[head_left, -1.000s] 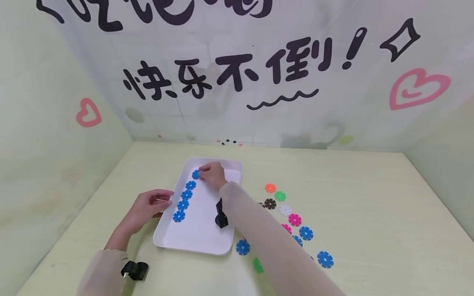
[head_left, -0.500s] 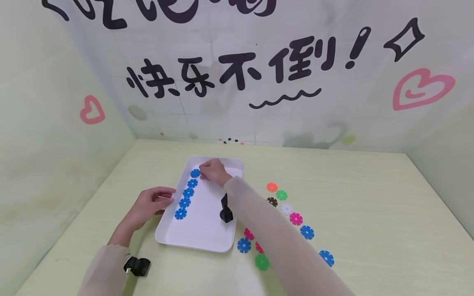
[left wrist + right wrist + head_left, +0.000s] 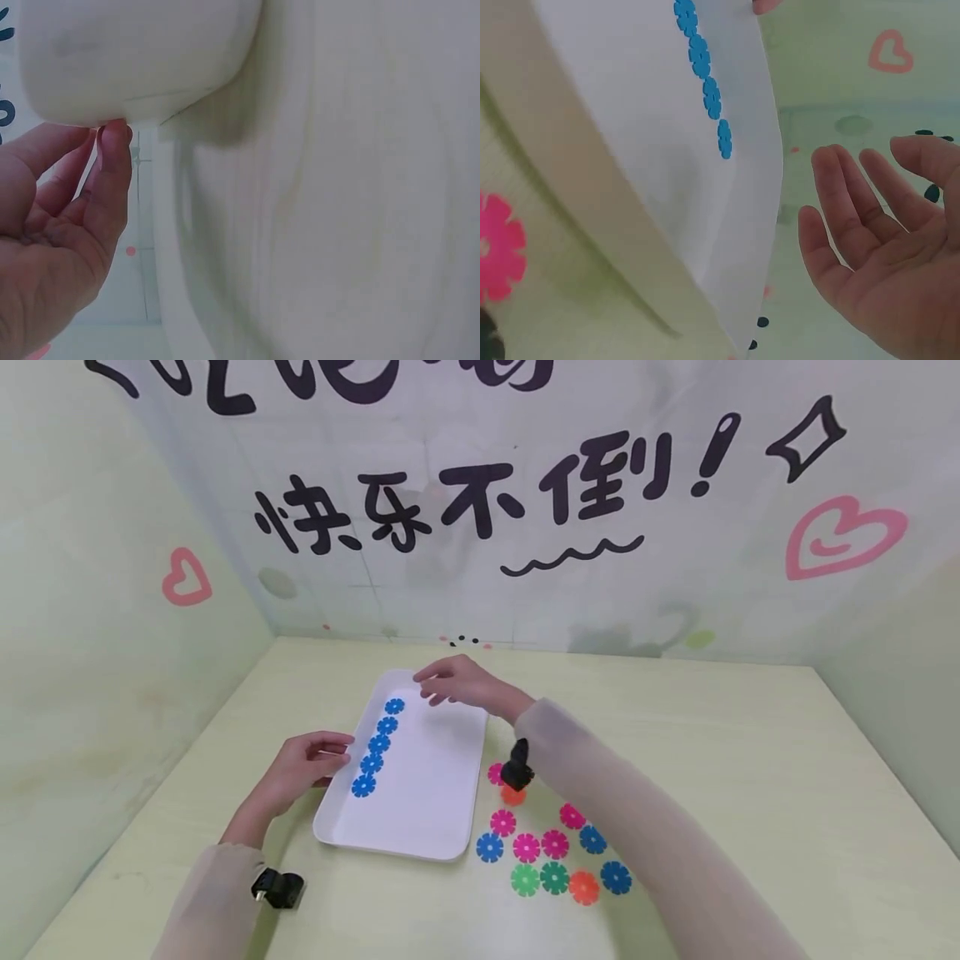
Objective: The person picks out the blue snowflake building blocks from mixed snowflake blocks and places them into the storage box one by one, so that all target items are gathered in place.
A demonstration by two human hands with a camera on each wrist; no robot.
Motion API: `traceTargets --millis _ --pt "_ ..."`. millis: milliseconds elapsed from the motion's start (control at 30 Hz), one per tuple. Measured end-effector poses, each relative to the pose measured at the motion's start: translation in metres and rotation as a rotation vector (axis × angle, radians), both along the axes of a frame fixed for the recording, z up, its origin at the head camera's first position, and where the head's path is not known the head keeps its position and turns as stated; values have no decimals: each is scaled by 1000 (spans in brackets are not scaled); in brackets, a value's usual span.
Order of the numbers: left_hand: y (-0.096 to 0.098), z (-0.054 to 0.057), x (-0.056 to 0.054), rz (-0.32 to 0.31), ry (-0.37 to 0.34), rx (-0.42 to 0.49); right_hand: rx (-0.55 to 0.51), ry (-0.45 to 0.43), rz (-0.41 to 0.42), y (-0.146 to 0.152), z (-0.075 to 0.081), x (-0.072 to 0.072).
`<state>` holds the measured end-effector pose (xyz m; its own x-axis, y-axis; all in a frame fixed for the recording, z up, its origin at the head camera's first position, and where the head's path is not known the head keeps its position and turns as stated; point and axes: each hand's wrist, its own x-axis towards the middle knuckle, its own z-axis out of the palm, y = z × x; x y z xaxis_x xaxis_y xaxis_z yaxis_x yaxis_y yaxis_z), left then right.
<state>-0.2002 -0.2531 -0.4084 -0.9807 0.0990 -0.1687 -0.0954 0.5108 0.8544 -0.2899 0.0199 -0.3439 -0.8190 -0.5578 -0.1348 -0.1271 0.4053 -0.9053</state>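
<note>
A white tray (image 3: pixel 427 793) lies on the table, with several blue snowflake discs (image 3: pixel 379 744) in a column along its left side. My left hand (image 3: pixel 303 768) is at the tray's left edge. In the left wrist view its loosely bent fingertips (image 3: pixel 114 139) touch the tray's outer wall. My right hand (image 3: pixel 463 682) hovers over the far end of the tray, holding nothing. The right wrist view shows its fingers (image 3: pixel 836 187) spread and apart from the tray.
Right of the tray, loose discs in pink (image 3: pixel 527 847), green (image 3: pixel 525 880), orange (image 3: pixel 583 887) and blue (image 3: pixel 616 877) lie on the table (image 3: pixel 750 760). My right forearm (image 3: pixel 645 827) covers part of that area. A printed wall (image 3: pixel 450 602) stands behind.
My right hand has let go of the farthest blue disc and risen away to the right. That disc stays at the column's far end. The left hand remains at the tray's edge.
</note>
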Motion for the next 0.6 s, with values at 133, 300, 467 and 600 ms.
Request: traceTargets --millis 133,300,467,600 --pt "0 1 1 -4 -3 -3 39 38 86 30 2 16" --pt "2 0 -1 10 -1 -5 98 82 176 69 -1 42" --pt "1 0 0 -5 -5 -13 156 124 225 110 -3 70" --pt "0 0 1 -14 4 -9 205 136 230 144 -2 92"
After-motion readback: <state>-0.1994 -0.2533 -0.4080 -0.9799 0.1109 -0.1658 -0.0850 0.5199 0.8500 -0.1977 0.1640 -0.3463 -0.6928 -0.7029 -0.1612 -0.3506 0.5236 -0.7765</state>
